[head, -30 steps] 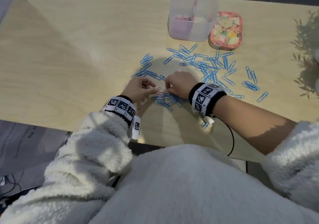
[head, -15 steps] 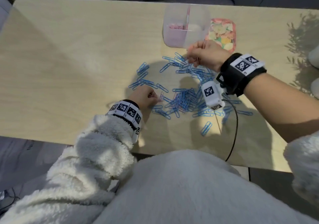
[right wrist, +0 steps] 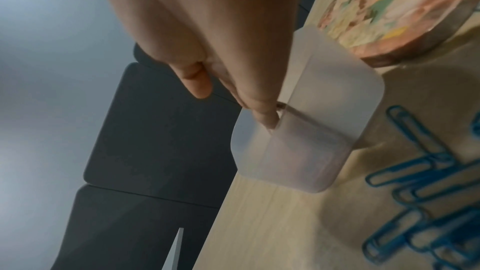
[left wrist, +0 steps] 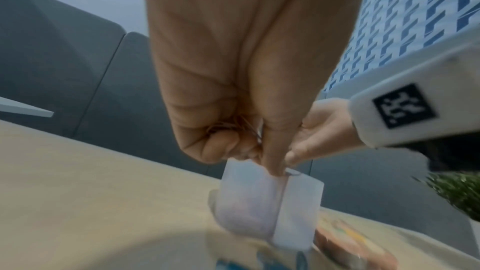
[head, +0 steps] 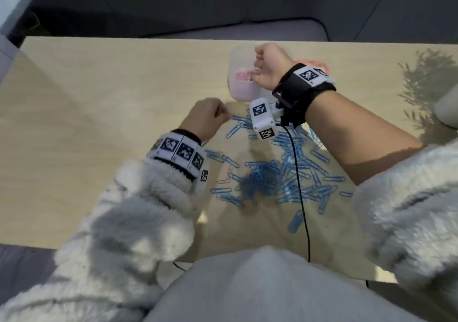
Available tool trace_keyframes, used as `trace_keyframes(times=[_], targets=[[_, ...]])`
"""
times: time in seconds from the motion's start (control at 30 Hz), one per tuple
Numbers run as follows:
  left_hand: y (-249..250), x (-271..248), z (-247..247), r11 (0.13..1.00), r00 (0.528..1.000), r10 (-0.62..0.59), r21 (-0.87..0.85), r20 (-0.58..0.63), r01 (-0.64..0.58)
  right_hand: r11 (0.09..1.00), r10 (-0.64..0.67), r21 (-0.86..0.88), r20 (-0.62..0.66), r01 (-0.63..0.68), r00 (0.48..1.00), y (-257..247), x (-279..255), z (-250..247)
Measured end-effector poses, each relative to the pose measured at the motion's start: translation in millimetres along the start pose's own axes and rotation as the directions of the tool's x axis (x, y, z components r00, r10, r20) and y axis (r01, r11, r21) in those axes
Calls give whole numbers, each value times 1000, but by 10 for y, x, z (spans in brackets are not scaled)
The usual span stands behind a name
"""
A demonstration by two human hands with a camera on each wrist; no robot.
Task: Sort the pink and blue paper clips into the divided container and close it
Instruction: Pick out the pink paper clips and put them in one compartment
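Observation:
The translucent divided container (head: 241, 92) stands open at the back of the table, with pink clips (head: 241, 75) in its left compartment. My right hand (head: 262, 71) hovers over it. In the right wrist view its fingers (right wrist: 249, 102) point down at the rim by the divider of the container (right wrist: 311, 151), thumb apart. My left hand (head: 210, 117) is just left of the container and grips a bunch of pink clips (left wrist: 233, 124) in its fist. Blue clips (head: 267, 180) lie scattered in front of me, with loose pink clips (head: 223, 180) at their left edge.
The floral lid (right wrist: 402, 7) lies right of the container, mostly hidden by my right wrist in the head view. A black cable (head: 301, 197) hangs from that wrist across the blue clips. A white object (head: 446, 108) sits at the table's right edge.
My right hand went from the clip heap up and forward to above the container. My left hand lifted off the table and moved forward toward the container with its pink clips.

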State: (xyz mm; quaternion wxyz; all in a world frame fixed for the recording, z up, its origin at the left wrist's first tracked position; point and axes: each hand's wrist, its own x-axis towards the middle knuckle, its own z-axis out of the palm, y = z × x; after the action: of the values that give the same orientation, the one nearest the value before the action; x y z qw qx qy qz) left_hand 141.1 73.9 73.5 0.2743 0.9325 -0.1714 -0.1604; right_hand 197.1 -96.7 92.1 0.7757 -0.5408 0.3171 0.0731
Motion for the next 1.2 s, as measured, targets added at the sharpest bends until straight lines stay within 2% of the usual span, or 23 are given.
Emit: trace_keyframes(times=[0.13, 0.23, 0.3, 0.43, 0.53, 0.6, 0.67, 0.73, 0.8, 0.87, 0.93, 1.0, 1.13, 1.2], targets=[[289, 559, -114, 1000, 988, 9, -16, -157, -11, 998, -48, 52, 45, 46, 998, -4, -48, -120], [512, 912, -95, 996, 984, 11, 93, -178, 6, 990, -139, 20, 74, 138, 987, 11, -243, -272], [611, 1085, -44, 981, 988, 29, 196, -153, 1, 984, -176, -31, 50, 178, 983, 68, -395, -403], [645, 1249, 87, 954, 1000, 0, 300, -8, 2, 965, -207, -166, 3, 204, 978, 305, -582, -670], [600, 1234, 87, 972, 1000, 11, 235, 21, -16, 948, -222, -234, 7, 217, 975, 474, -667, -819], [532, 1111, 32, 995, 998, 37, 93, -49, -32, 917, -226, -329, 33, 224, 973, 595, -706, -872], [426, 876, 0, 996, 982, 91, 12, -166, -90, 820, -227, -517, 102, 246, 969, 749, -728, -896], [266, 537, 42, 989, 966, 149, 46, -210, -142, 642, -213, -708, 206, 296, 955, 930, -753, -898], [48, 150, 128, 989, 984, 140, 68, -113, -132, 452, -169, -821, 306, 349, 937, 1122, -811, -871], [-204, -202, 243, 994, 997, 68, 78, 38, -70, 294, -117, -874, 370, 388, 922, 1297, -891, -793], [-412, -481, 373, 996, 990, -6, 88, 139, -6, 204, -92, -895, 385, 396, 918, 1448, -947, -667], [-527, -677, 504, 996, 983, -51, 83, 178, 37, 128, -104, -906, 392, 403, 914, 1561, -971, -526], [-592, -854, 704, 997, 983, -50, 68, 178, 38, -75, -119, -897, 441, 435, 889, 1719, -995, -327], [-598, -887, 749, 995, 986, -20, 95, 165, 4, -103, -109, -898, 437, 427, 893, 1765, -996, -323]])
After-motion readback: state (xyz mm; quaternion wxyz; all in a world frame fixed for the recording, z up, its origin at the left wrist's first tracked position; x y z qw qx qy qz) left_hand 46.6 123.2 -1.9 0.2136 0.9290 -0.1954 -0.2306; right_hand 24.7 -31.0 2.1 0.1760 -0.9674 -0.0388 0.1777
